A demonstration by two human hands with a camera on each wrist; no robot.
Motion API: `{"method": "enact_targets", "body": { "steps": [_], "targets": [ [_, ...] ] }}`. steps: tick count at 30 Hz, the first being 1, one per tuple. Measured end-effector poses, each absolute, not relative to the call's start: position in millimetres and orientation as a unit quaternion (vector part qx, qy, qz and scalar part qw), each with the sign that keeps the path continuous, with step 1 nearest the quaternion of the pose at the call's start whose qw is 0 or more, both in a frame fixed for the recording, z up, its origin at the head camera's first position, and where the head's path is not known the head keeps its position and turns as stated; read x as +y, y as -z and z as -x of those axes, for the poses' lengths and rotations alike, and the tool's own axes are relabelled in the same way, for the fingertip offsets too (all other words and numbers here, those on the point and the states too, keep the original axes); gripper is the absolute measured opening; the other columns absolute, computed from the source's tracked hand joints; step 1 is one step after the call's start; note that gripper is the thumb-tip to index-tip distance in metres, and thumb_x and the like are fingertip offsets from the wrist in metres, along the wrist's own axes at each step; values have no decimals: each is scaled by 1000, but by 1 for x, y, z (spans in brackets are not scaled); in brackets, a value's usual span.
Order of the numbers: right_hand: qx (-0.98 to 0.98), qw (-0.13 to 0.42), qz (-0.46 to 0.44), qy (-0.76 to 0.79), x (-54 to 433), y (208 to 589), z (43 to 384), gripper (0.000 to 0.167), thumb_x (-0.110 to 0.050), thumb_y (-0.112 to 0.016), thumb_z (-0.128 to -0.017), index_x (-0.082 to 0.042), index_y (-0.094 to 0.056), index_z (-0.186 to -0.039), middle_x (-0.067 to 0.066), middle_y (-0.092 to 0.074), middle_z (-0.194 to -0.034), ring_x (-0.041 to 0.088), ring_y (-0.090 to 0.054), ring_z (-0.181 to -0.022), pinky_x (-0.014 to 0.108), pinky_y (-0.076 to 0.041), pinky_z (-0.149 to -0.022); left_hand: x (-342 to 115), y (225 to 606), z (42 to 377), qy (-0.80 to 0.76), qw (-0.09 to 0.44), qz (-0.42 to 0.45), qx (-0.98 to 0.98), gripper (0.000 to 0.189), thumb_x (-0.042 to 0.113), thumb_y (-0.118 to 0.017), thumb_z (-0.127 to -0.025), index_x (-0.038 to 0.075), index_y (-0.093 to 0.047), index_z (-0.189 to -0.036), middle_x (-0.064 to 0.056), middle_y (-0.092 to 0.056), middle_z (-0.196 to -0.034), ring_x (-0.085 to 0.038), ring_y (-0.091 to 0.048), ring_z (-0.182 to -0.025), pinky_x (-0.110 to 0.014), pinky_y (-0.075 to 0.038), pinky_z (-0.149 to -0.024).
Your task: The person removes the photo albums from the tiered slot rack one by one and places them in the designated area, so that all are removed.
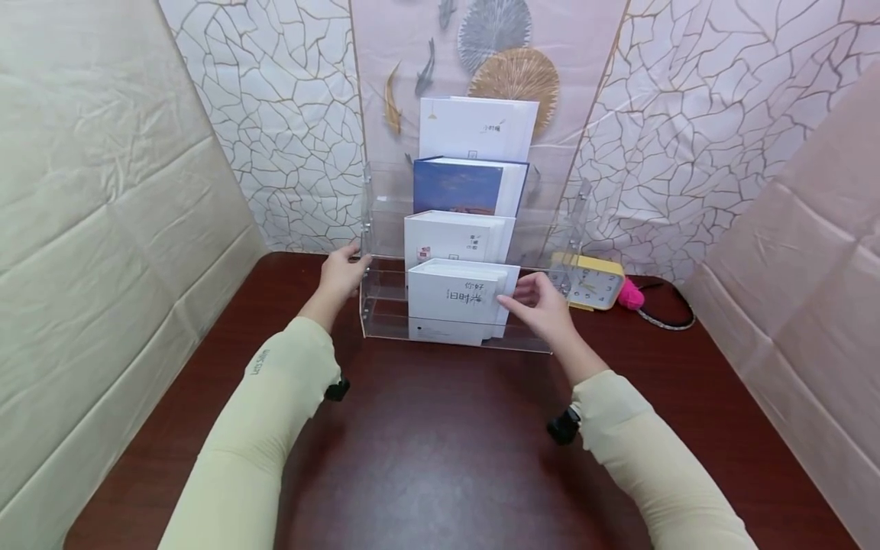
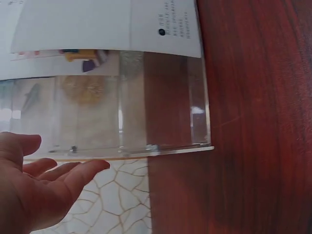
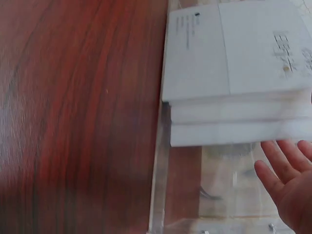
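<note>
A clear acrylic rack (image 1: 385,328) stands on the table with books upright in its tiers. On the bottom tier are white books, the front one a white book (image 1: 440,294) with dark lettering. Behind it rise another white book (image 1: 440,233), a blue book (image 1: 454,183) and a white book (image 1: 457,126). My left hand (image 1: 341,273) is at the rack's left side, its fingers extended along the outer edge. At the right edge of the front books is my right hand (image 1: 541,305), thumb toward the front cover, other fingers loosely spread near the back one (image 3: 297,129).
A yellow alarm clock (image 1: 591,281) stands right of the rack, partly seen through it. Beside it lie a pink fuzzy ball (image 1: 630,294) and a dark cord (image 1: 677,325). Fabric walls (image 1: 103,191) enclose the dark red table (image 1: 426,443) at the back and sides.
</note>
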State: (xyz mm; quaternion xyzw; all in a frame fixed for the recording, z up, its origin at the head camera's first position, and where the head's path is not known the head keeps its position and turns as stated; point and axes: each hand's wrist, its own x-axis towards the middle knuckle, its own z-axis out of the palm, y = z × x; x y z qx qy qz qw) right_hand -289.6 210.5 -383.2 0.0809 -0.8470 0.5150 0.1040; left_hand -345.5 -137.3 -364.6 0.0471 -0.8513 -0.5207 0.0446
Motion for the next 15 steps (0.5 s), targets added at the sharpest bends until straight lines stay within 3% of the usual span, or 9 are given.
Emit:
{"method": "enact_targets", "body": {
  "steps": [9, 15],
  "targets": [
    [-880, 167, -78, -438, 192, 400, 293, 59, -36, -85, -67, -4, -52, -104, 11, -54, -96, 27, -56, -90, 35, -51, -74, -135, 374, 351, 409, 96, -4, -908, 32, 23, -47, -97, 0, -63, -113, -18, -61, -112, -30, -56, -99, -43, -51, -87],
    [-887, 216, -70, -402, 181, 408, 296, 61, -39, -86, -64, -5, -51, -100, 9, -48, -90, 28, -48, -82, 31, -44, -64, -134, 374, 353, 396, 96, 7, -913, 31, 18, -46, -97, -2, -63, -113, -19, -60, -117, -29, -55, -103, -43, -50, -89]
  ]
}}
